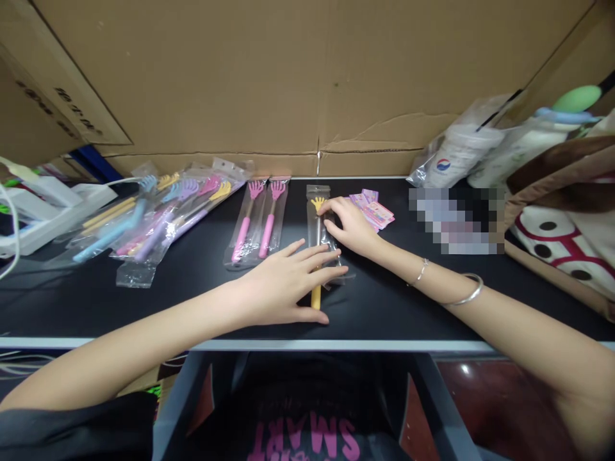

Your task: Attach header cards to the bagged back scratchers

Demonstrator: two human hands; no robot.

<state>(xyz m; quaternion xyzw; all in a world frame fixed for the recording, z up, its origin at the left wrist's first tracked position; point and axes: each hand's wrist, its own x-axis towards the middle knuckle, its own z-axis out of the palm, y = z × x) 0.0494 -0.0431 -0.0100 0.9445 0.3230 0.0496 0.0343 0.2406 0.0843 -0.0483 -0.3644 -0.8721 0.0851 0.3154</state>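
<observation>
A yellow back scratcher (316, 296) lies upright on the black desk, its hand-shaped end away from me, partly covered by a clear plastic bag (318, 190). My left hand (288, 282) rests across its handle with fingers stretched and spread, hiding part of it. Up by the yellow claw, my right hand (353, 227) has bent fingers, with thumb and forefinger closed at the bag and scratcher. Just left lie two pink back scratchers (241, 238), side by side in clear bags. Small pink and purple cards (377, 214) lie beyond my right hand.
Several bagged back scratchers (168, 205) in mixed colours are piled at the left, near a white power strip (52, 214). At the right stand a bagged cup (464, 153), a bottle (528, 144) and a fabric bag (571, 218). Cardboard (216, 77) walls the back.
</observation>
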